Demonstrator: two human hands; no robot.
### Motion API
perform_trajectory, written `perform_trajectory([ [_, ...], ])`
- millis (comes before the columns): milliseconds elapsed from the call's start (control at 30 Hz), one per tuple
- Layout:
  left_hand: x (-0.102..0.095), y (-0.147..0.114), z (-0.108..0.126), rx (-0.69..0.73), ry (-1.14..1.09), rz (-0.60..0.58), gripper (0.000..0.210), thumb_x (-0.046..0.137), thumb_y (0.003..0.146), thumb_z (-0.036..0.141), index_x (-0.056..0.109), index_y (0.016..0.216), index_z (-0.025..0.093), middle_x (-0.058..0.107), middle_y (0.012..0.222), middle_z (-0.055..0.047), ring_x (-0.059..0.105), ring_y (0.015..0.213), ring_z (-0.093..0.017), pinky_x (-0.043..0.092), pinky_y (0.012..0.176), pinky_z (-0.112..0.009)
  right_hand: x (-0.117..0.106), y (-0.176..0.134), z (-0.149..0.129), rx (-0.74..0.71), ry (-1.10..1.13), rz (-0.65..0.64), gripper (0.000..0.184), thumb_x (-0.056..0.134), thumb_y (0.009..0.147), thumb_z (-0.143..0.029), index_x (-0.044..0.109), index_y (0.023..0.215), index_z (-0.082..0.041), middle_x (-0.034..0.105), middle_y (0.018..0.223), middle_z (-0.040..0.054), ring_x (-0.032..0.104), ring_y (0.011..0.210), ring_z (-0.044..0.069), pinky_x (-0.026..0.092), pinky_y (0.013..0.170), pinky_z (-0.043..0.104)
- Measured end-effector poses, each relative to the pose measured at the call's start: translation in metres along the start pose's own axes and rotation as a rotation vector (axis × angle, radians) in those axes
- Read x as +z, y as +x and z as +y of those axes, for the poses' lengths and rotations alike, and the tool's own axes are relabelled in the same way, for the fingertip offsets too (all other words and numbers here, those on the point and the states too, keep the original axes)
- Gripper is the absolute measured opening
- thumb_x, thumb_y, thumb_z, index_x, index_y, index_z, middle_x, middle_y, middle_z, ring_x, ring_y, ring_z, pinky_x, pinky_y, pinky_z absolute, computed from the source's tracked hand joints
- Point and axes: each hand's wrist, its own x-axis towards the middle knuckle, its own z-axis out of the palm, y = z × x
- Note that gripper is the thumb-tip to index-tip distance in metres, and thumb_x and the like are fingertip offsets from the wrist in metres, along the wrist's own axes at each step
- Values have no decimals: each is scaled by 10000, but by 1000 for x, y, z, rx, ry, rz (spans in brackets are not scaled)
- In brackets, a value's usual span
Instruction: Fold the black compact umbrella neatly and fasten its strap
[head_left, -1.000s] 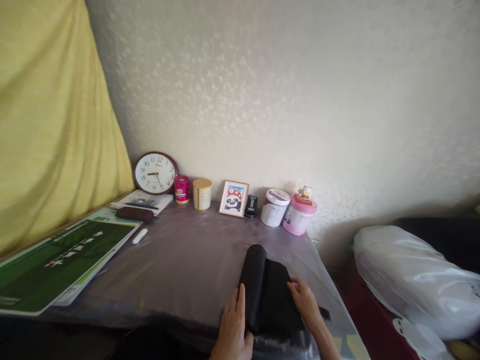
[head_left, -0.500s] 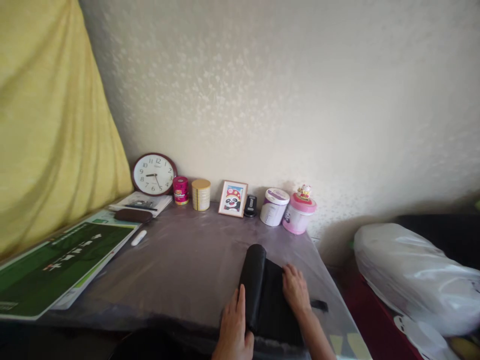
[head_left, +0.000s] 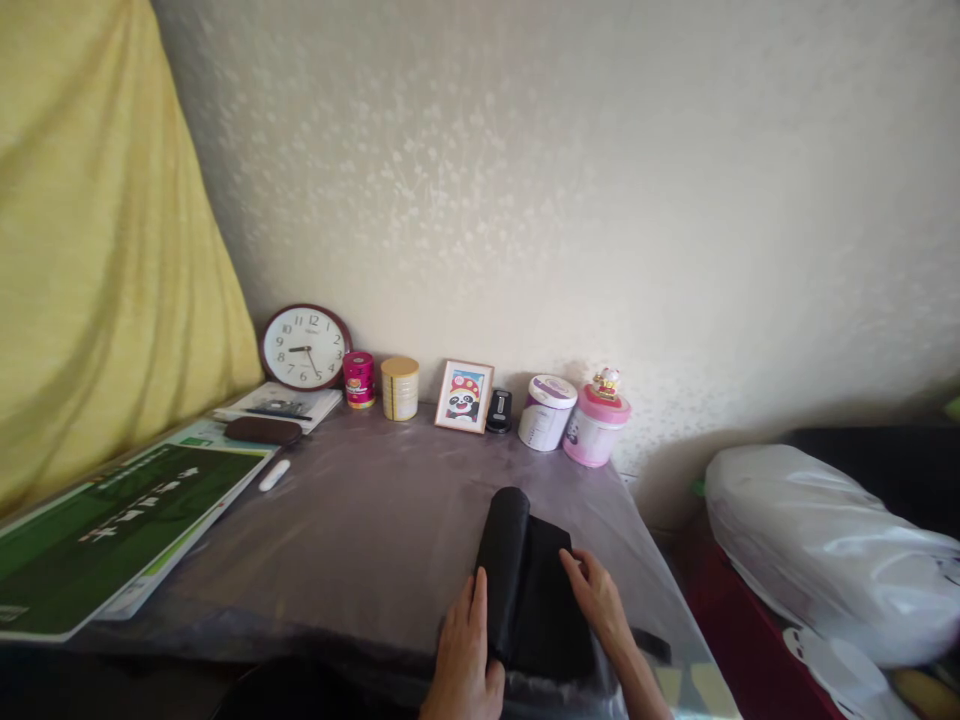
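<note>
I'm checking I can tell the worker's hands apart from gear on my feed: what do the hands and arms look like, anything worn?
The left hand and right hand are ungloved, with no rings visible. The right forearm shows no sleeve, watch or bracelet; the left forearm is out of frame.

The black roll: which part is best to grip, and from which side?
Grip the black roll along its thick rolled part, probably best from the left: that rounded side faces outward, with the left hand against it, while the flat flap spreads to the right and would likely bend.
</note>
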Motion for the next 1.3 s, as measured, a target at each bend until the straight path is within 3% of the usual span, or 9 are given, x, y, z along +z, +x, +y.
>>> perform_trajectory([
  [200,7,0,-6,50,14,18,935,423,550,68,30,1400,64,200,1475,-116,231,1336,-213,208,1096,-324,-3,3,-16,-46,248,-70,483,500,667,-602,679,753,-161,670,661,44,619,674,220,455,600,282],
  [367,8,-1,-5,31,18,26,953,435,547,79,15,1402,86,213,1471,-117,254,1325,-231,230,1088,-353,-5,2,-54,-28,503,-149,530,557,661,-604,683,879,-138,685,740,43,615,719,217,464,609,271],
  [500,9,0,-5,24,45,5,949,454,556,81,20,1400,75,188,1477,-127,217,1340,-243,207,1094,-350,10,1,-82,-40,578,-154,483,588,669,-558,680,871,-128,673,696,34,595,659,197,448,567,262],
  [667,7,1,-4,-18,79,-35,948,473,561,82,31,1400,76,168,1482,-125,195,1347,-250,205,1087,-348,42,6,-93,-14,650,-159,464,590,670,-516,660,904,-122,671,672,44,609,631,200,467,545,273],
  [833,3,1,1,-19,106,-33,914,483,541,93,154,1394,85,197,1476,-109,192,1347,-239,186,1092,-324,62,11,-97,27,487,-135,468,566,689,-448,591,1003,-102,664,683,48,612,570,187,462,452,261],
  [1000,1,-1,-1,-20,143,13,793,466,568,120,298,1343,99,369,1387,-128,352,1260,-255,275,1051,-363,66,8,-109,-2,271,-263,327,480,787,-325,527,1061,-152,655,631,6,605,469,135,434,419,216],
  [1133,-7,-6,-14,72,204,28,692,486,637,175,349,1306,63,464,1303,-165,445,1182,-285,355,999,-387,65,3,-115,-100,162,-337,219,441,811,-267,519,988,-165,634,550,-30,604,460,112,427,452,193],
  [1300,-31,-11,-3,173,247,264,316,412,808,259,526,1090,172,565,1116,-120,538,1042,-257,450,867,-383,58,-3,-122,-220,59,-363,127,417,815,-227,539,816,-193,664,587,-35,601,486,85,417,532,184],
])
